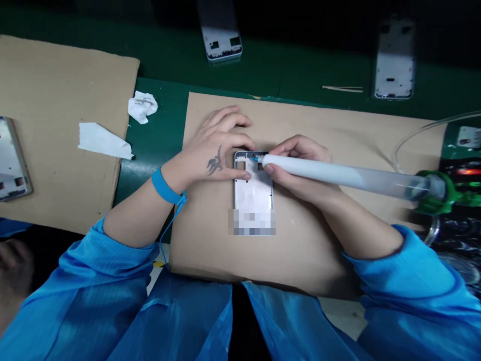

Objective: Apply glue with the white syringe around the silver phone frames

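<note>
A silver-white phone frame (pixel 253 193) lies flat on the brown cardboard before me, its lower end pixelated. My left hand (pixel 218 145) grips its upper part, thumb on the face and index finger at the top edge, the other fingers spread beyond. In my right hand (pixel 300 175) is a dispensing syringe (pixel 323 170) with white contents, held near its tip between thumb and fingers. Its blue needle points at the frame's top end, close to a cut-out; whether the tip touches, I cannot tell. A green cap closes the syringe's back end.
The cardboard sheet (pixel 315 255) covers the green table (pixel 165 95). Other phone frames lie at the back (pixel 221 35), back right (pixel 394 65) and far left (pixel 13 160). Crumpled tissue (pixel 143 106) and white paper (pixel 103 140) lie left. A clear hose (pixel 409 133) curves right. Another hand (pixel 15 271) blurs lower left.
</note>
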### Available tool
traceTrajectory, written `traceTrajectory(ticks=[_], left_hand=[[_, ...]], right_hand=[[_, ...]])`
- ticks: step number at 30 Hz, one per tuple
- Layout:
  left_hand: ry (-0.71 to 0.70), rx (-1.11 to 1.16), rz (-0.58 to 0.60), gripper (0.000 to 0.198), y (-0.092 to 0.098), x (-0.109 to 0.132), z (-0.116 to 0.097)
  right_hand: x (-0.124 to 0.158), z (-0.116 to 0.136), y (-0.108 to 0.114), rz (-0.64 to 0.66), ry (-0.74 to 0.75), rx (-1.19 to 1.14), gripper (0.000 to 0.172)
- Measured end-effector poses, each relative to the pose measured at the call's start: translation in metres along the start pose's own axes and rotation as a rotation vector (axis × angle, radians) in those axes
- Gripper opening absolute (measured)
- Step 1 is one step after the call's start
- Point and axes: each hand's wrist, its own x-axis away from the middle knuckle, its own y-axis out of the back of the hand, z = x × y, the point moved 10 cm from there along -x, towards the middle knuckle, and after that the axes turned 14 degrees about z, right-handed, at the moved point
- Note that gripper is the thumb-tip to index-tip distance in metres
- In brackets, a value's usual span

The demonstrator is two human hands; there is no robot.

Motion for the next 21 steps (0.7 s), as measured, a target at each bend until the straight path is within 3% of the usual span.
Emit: traceTrajectory(ticks=[21], left_hand=[[-0.043,-0.071,0.031,0.073,-0.0018,-0.0052,0.0047]], right_hand=[[0.0041,-0.0011,0.0059,-0.023,-0.011,0.022,0.044]])
